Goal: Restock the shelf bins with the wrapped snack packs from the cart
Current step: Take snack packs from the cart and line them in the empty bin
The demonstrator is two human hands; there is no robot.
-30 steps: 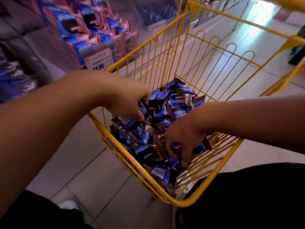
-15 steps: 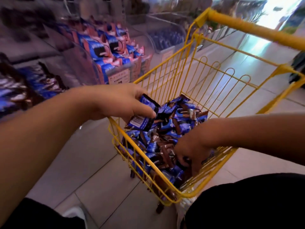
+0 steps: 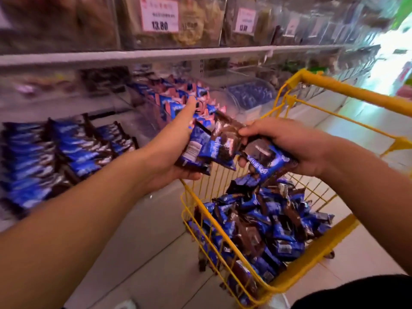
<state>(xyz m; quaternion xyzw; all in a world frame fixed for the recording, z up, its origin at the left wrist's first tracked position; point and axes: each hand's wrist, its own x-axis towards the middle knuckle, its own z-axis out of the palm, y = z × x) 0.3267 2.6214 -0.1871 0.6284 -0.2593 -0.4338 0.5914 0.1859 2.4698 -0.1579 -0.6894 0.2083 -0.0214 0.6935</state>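
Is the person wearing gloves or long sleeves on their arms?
No gloves and no long sleeves. The left hand and the right hand are bare, and so are both forearms all the way to the edge of the picture. I see no watch, ring or bracelet. Some dark clothing shows at the bottom, but it is not on the arms.

Blurred by motion across most of the shelf point(image 3: 156, 55): upper bins point(image 3: 178, 30) showing only brownish contents, kind impossible to tell. One price tag point(image 3: 159, 14) readable as 13.80; the next tag point(image 3: 244, 20) too smeared to read. Stacked blue packs point(image 3: 51, 152) on the lower left streaked, print illegible. Left hand point(image 3: 171, 150) hiding part of its packs point(image 3: 200, 148) under palm and thumb; count unclear. Right hand point(image 3: 289, 146) covering the upper ends of its packs point(image 3: 265, 161). Cart point(image 3: 296, 279) cut off at the right edge, wheels hidden. Both forearms cut off by the frame edges.
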